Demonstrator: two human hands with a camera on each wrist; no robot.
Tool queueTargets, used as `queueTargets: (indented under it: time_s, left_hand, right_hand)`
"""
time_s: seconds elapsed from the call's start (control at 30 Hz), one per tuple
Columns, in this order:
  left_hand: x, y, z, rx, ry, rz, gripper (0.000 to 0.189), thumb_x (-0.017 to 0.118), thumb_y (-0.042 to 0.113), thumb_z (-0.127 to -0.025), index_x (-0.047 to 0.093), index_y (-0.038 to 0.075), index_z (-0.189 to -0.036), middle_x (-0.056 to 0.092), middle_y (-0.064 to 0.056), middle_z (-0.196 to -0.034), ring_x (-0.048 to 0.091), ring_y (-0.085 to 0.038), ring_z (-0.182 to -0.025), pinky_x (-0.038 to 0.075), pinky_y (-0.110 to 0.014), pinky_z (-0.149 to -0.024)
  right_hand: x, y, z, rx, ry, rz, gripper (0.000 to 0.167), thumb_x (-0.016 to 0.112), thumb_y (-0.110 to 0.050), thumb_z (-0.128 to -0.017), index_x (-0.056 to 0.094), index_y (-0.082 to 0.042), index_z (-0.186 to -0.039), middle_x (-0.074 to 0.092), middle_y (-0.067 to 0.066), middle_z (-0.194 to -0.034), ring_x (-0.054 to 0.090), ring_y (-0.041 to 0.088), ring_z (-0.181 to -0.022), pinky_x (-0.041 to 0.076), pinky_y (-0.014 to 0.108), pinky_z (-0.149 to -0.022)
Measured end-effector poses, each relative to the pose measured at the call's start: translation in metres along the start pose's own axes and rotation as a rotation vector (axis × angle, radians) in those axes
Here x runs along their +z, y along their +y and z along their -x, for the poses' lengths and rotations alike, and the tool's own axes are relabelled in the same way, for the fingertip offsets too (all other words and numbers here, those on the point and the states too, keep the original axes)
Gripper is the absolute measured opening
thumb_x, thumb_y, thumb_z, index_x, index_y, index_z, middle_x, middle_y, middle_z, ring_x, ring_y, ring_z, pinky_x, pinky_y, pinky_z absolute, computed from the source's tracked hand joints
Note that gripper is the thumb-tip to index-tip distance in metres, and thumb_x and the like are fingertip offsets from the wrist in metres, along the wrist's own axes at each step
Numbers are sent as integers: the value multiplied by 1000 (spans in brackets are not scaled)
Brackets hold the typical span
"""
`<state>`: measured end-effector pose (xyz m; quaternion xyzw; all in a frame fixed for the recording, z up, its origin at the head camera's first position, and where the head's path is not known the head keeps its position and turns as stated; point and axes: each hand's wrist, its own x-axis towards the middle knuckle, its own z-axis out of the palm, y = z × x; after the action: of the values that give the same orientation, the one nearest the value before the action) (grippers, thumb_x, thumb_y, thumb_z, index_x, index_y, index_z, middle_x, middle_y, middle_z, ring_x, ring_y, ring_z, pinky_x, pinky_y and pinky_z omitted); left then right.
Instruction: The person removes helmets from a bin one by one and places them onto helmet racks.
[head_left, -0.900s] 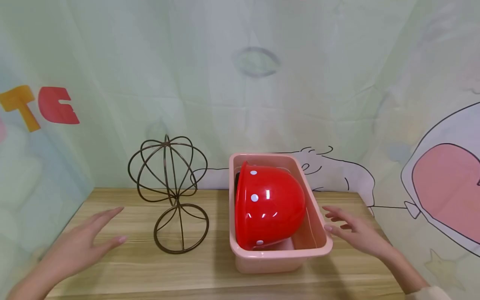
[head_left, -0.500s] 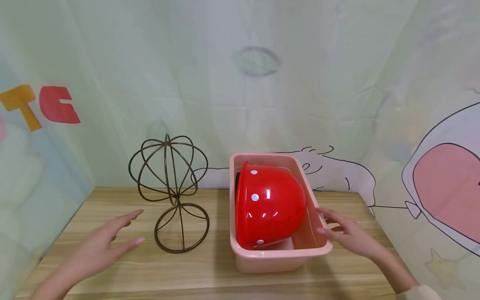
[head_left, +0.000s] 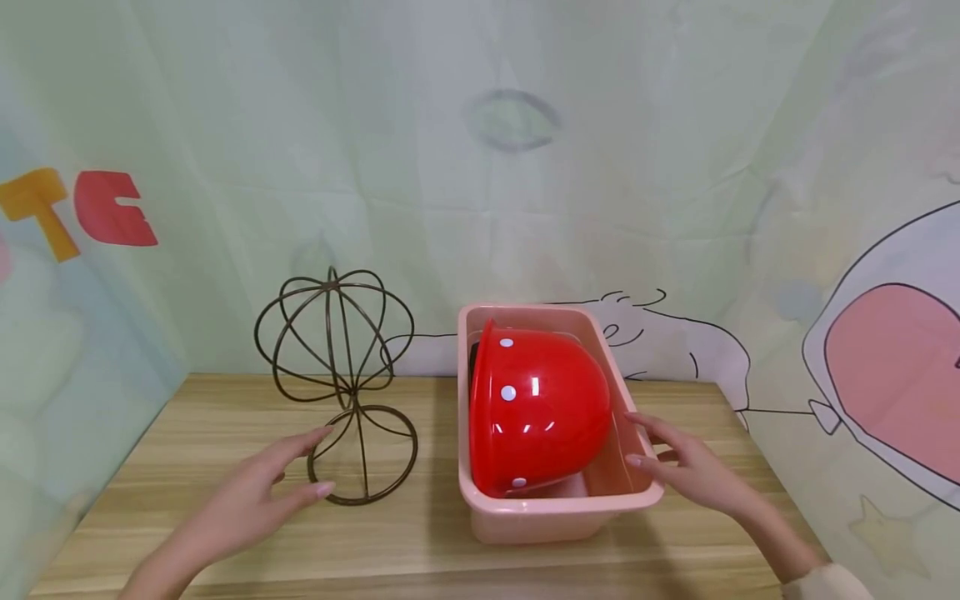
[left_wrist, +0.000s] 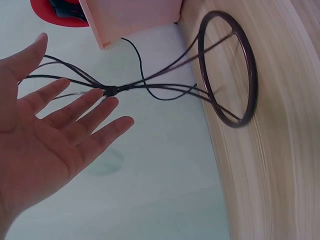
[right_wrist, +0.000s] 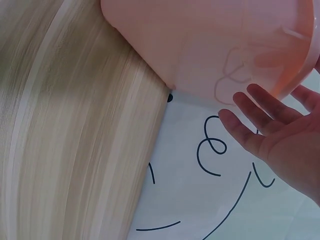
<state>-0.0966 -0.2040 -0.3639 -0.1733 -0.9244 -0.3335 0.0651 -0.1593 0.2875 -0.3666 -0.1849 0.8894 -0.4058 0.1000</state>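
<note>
A red helmet point(head_left: 547, 417) with white dots lies on its side in a pink plastic bin point(head_left: 562, 506), its open end facing left. Some black lining of the helmet point(left_wrist: 67, 9) shows in the left wrist view. My right hand point(head_left: 697, 468) is at the bin's right rim, thumb and index tips over it, the other fingers loosely spread outside the wall. To the left stands a dark wire hat stand point(head_left: 354, 400) with a globe-shaped top and ring base. My left hand point(head_left: 243, 504) is spread beside its base in the head view, holding nothing.
Everything rests on a wood-grain table point(head_left: 420, 575). A pale printed curtain point(head_left: 420, 217) hangs close behind and along both sides, with letters at left and a balloon drawing point(head_left: 900, 375) at right.
My left hand has moved right, up to the wire stand's base. My right hand has shifted slightly left, its fingertips now over the bin's rim. The helmet, bin and stand stay in place.
</note>
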Motion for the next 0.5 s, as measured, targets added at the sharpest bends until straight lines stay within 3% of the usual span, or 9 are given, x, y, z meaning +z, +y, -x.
queueTargets:
  time_s: [0.23,0.5]
  left_hand:
    - [12,11,-11,60,5,20,58,66,29,-84,46,3,-131,50,-18,-128,50,-39,-111,48,-50,-81]
    - [24,28,-26,94,-30,94,58,64,30,-85,44,7,-134,51,-16,-128,51,-36,-111,48,-47,-83]
  right_hand:
    - [2,2,-3,-62,12,36,59,63,-26,-86,39,-7,-137,48,17,-127,54,32,-104,51,24,-73]
    - [4,4,-4,-57,3,1,60,63,-24,-87,37,-6,-137,45,21,-130,53,36,-105,54,28,-72]
